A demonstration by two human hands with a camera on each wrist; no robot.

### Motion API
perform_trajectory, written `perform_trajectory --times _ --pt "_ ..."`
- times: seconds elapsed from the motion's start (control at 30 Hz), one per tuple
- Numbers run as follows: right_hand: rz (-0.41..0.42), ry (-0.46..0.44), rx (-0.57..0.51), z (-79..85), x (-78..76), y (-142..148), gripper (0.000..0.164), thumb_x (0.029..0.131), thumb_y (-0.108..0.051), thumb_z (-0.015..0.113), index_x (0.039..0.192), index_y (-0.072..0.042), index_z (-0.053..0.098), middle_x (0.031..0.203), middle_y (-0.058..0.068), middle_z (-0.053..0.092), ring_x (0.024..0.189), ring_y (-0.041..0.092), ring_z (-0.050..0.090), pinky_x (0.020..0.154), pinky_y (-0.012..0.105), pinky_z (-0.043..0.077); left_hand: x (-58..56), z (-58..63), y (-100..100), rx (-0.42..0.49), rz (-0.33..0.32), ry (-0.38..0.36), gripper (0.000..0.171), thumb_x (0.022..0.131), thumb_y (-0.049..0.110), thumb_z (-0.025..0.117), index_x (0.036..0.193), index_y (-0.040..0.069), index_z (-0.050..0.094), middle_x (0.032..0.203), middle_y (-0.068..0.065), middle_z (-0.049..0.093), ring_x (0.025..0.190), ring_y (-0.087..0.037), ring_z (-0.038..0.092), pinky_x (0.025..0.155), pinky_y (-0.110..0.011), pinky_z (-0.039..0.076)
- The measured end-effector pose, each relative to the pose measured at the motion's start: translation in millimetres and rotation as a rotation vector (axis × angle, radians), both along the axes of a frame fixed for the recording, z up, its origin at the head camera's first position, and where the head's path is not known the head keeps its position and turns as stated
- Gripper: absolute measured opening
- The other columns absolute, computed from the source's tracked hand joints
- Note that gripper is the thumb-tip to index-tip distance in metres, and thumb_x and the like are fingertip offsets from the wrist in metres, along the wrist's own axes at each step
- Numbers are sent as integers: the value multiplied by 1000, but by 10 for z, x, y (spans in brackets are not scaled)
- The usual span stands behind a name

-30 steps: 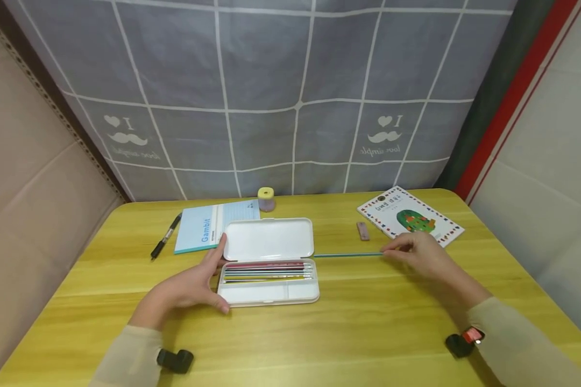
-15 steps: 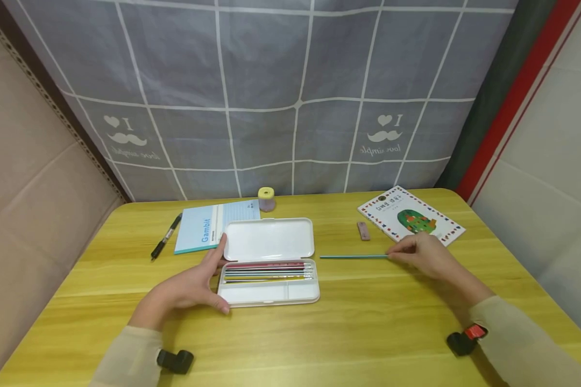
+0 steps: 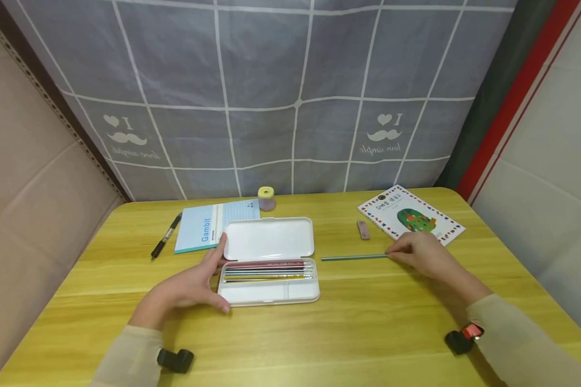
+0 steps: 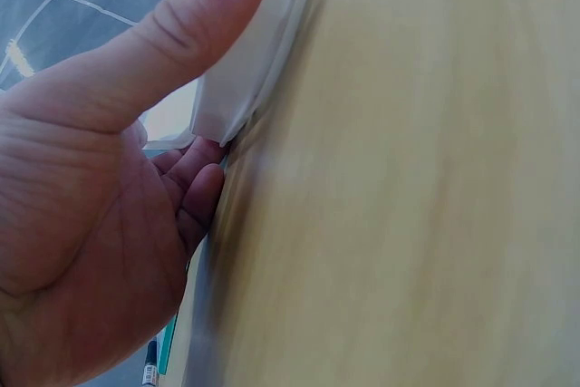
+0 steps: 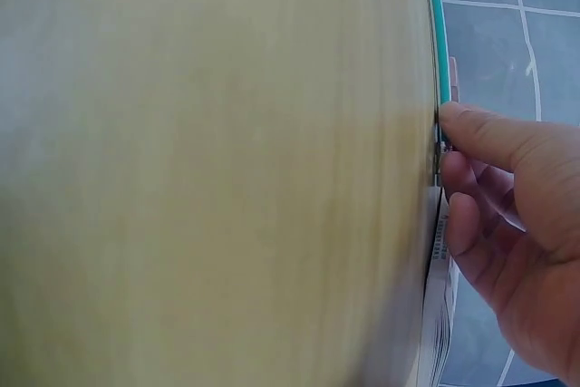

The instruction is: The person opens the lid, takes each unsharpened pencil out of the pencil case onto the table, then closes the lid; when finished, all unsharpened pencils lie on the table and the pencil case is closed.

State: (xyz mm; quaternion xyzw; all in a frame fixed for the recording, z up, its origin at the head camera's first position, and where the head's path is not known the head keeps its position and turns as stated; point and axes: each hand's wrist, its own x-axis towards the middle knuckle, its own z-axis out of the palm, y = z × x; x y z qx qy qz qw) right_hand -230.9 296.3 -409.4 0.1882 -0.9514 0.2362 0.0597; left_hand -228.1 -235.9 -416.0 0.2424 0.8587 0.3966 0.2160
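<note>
Your right hand (image 3: 422, 255) pinches a teal pencil (image 3: 354, 257) by its three-o'clock end; the pencil is at three o'clock from the open pencil case (image 3: 268, 241), whose nine-o'clock end your left hand (image 3: 196, 286) grips, thumb and fingers spread wide.

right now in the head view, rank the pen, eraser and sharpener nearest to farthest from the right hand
1. Eraser: just left of and beyond the right hand, beside the booklet.
2. Sharpener: farther left, near the table's back edge, behind the open case.
3. Pen: far left, beyond the notebook.
</note>
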Motion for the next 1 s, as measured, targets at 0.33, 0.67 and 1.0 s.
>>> perform_trajectory --times 0.33,0.67,1.0 --pt "51 97 47 59 31 -82 13 87 -10 85 100 -13 84 95 -2 78 81 12 69 72 33 57 8 6 10 -2 6 -13 155 72 33 97 161 14 -29 168 -30 3 150 -48 31 121 -57 24" --pt "19 17 -140 262 54 -579 19 90 -16 83 107 -8 83 96 1 80 60 5 57 55 24 46 -8 4 7 -17 2 -3 155 73 35 96 161 16 -29 169 -28 -3 151 -45 30 121 -55 24" --pt "145 -67 -158 233 3 -1225 20 89 -20 85 107 -13 84 77 -5 77 49 4 44 101 48 45 4 1 11 -17 7 1 155 72 35 96 161 13 -29 169 -28 -6 152 -45 29 121 -54 24"
